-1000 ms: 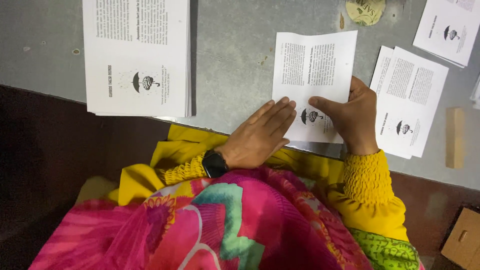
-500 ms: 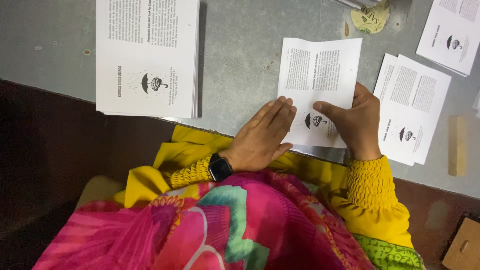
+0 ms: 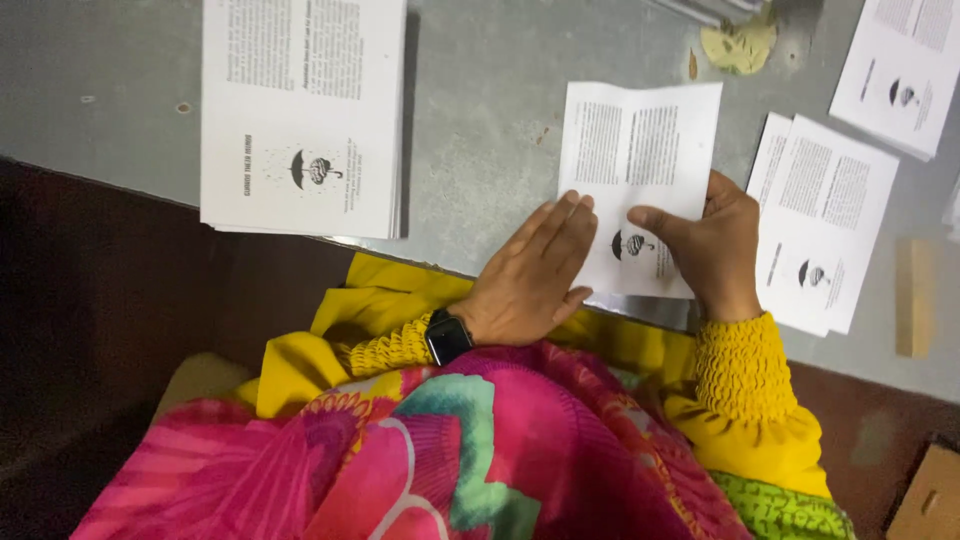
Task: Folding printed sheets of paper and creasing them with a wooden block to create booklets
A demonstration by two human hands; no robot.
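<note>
A white printed leaflet (image 3: 640, 150) with a small black umbrella picture lies near the front edge of the grey table (image 3: 480, 120). My left hand (image 3: 535, 270) rests flat on its lower left part, fingers together and stretched out. My right hand (image 3: 710, 245) holds the leaflet's right edge, thumb on top near the umbrella picture. A dark watch (image 3: 447, 337) sits on my left wrist. Both sleeves are yellow.
A thick stack of the same leaflets (image 3: 300, 110) lies at the left. A small pile of folded leaflets (image 3: 825, 215) sits right of my right hand, another (image 3: 905, 70) at the far right. A wooden block (image 3: 915, 298) and a dry leaf (image 3: 738, 45) lie on the table.
The view has shifted slightly, so everything sits a bit lower and to the right. Both hands stay on the leaflet in nearly the same pose.
</note>
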